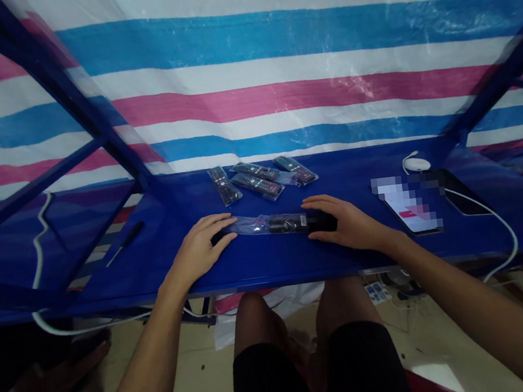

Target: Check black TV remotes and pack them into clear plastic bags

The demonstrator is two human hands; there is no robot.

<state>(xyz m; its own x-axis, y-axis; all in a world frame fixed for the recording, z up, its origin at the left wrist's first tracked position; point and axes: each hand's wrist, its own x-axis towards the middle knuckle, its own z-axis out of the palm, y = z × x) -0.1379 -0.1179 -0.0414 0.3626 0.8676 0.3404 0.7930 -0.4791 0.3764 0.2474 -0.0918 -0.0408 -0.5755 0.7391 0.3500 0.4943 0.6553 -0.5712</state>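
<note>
The left hand (200, 248) and right hand (346, 224) clasp opposite ends of a bagged TV remote (274, 224) lying on the blue table (250, 266), with more bagged remotes (260, 180) beyond, a screwdriver (125, 243) leftward and a phone (409, 207) rightward.

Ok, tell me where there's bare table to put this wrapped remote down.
Free: the strip between your left hand and right hand, in front of the wrapped remote; and the table between the back remotes and the phone. Crowded: the back middle, where those remotes overlap, and the right, around the phone and white cable.
</note>
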